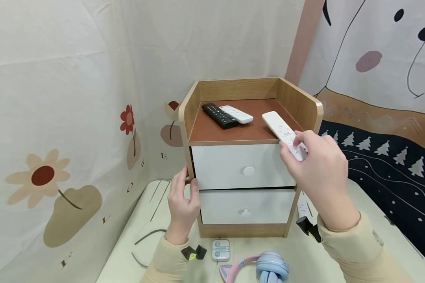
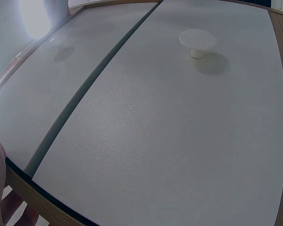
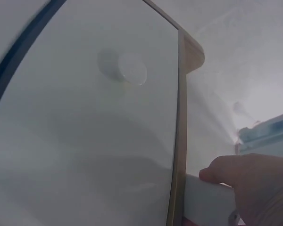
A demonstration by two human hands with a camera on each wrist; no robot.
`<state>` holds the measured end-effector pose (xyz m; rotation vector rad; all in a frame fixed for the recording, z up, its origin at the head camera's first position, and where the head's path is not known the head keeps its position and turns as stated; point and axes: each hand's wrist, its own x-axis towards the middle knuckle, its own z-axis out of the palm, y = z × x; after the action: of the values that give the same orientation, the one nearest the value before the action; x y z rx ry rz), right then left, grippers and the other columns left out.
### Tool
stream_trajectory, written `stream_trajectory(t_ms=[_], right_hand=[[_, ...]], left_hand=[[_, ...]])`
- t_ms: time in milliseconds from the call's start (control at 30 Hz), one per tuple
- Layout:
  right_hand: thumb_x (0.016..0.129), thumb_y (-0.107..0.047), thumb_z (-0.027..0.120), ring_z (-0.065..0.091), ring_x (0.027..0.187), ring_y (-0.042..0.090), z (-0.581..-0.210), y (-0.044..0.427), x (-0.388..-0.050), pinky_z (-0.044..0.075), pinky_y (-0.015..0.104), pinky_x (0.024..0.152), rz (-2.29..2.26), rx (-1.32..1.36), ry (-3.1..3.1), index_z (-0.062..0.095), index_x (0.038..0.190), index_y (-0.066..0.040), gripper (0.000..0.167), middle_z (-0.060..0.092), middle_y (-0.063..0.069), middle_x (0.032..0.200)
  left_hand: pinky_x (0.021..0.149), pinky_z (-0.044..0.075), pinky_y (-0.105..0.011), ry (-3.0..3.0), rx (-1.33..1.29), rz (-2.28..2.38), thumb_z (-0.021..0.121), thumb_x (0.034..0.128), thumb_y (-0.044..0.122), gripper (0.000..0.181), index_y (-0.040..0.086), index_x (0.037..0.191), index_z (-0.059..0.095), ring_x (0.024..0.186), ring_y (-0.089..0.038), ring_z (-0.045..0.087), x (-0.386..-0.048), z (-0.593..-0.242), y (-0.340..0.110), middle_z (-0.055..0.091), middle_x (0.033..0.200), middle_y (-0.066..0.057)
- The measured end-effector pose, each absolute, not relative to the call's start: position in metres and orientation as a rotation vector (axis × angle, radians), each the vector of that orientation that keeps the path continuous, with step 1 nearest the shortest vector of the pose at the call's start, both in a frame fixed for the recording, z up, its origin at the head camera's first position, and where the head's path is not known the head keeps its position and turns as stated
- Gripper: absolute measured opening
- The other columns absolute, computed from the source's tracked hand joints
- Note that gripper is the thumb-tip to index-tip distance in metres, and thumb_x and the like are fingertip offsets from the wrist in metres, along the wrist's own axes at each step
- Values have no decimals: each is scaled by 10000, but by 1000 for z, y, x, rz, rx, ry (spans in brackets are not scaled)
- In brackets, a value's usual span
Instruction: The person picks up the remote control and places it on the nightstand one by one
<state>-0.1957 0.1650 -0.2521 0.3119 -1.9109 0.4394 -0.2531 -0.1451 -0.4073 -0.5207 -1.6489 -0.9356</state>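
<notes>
My right hand (image 1: pixel 320 173) pinches the lower end of a white remote control (image 1: pixel 279 125) with thumb and fingers. The remote tilts in front of the right part of a small wooden cabinet's (image 1: pixel 242 230) brown top shelf. In the right wrist view, the same hand (image 3: pixel 259 186) holds the white remote (image 3: pixel 208 200) beside the cabinet edge. My left hand (image 1: pixel 183 202) rests against the cabinet's left side, fingers along the panel and thumb near the front edge. On the shelf, a black remote (image 1: pixel 217 115) lies beside another white remote (image 1: pixel 236 113), partly overlapping.
The cabinet has two white drawers, an upper one (image 1: pixel 226 169) and a lower one (image 1: pixel 219 208), with round knobs. Before it lie boxed earphones (image 1: pixel 220 250) and blue-pink headphones (image 1: pixel 272 265). A white power strip (image 1: pixel 303 207) lies at its right. Printed cloth hangs behind.
</notes>
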Motion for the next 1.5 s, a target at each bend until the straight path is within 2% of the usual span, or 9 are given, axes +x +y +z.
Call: stream_trajectory(t_ms=[200,400,633,833,933,1067,1133,1367,1500], right_hand=[[978,-271,751,568,776,405,-240,158,-203,433,479,592,393,330,-1996,671,974,-13,270,744,194,762],[981,-245,736,573,833,413,-229,154,-207,457,497,640,381,339,-2078,700,978,-15,233,727,198,721],[1008,-239,692,588,944,428,-218,149,-211,489,538,741,407,346,-2232,739,1029,-26,220,796,198,879],[1008,-217,657,611,1038,451,-205,145,-219,525,548,874,406,409,-2315,760,1059,-29,221,808,179,968],[1012,-221,630,611,1119,461,-199,145,-222,516,568,982,439,413,-2399,776,1115,-33,259,813,188,1045],[1024,-242,605,610,1173,453,-194,145,-228,503,578,1034,489,417,-2490,785,1207,-48,322,809,189,1163],[1028,-244,601,624,1144,433,-192,145,-231,503,571,1041,502,439,-2514,785,1247,-53,345,804,188,1206],[1030,-243,599,647,1002,320,-183,144,-243,484,454,868,534,494,-2609,761,1341,-74,389,787,144,1207],[1030,-254,586,637,1014,298,-179,143,-248,476,444,878,560,502,-2651,752,1369,-94,410,775,126,1243]], left_hand=[[999,576,-142,-1639,-521,-934,686,961,-102,527,-96,1483,615,1139,-372,716,-253,-407,-145,724,1312,-275],[965,620,-243,-1636,-521,-929,686,963,-93,517,-97,1476,622,1162,-382,716,-253,-407,-145,725,1309,-280],[985,582,-150,-1642,-525,-936,684,963,-95,518,-102,1477,617,1132,-371,717,-251,-407,-144,724,1299,-280],[981,583,-150,-1630,-523,-949,678,966,-102,513,-102,1476,618,1117,-375,720,-251,-405,-144,724,1298,-279],[967,593,-163,-1623,-526,-949,680,963,-107,513,-103,1472,621,1102,-374,723,-251,-405,-144,726,1290,-278],[982,584,-150,-1633,-524,-938,684,961,-102,513,-106,1471,620,1105,-383,723,-252,-405,-145,724,1291,-284],[1001,570,-131,-1635,-527,-935,684,961,-101,513,-106,1471,620,1119,-383,720,-252,-405,-145,723,1297,-284],[1033,535,-99,-1663,-510,-961,677,983,-79,483,-118,1460,618,1129,-399,717,-250,-406,-144,716,1306,-291],[1046,515,-87,-1683,-494,-983,669,999,-60,469,-123,1460,614,1127,-404,715,-247,-405,-144,713,1312,-295]])
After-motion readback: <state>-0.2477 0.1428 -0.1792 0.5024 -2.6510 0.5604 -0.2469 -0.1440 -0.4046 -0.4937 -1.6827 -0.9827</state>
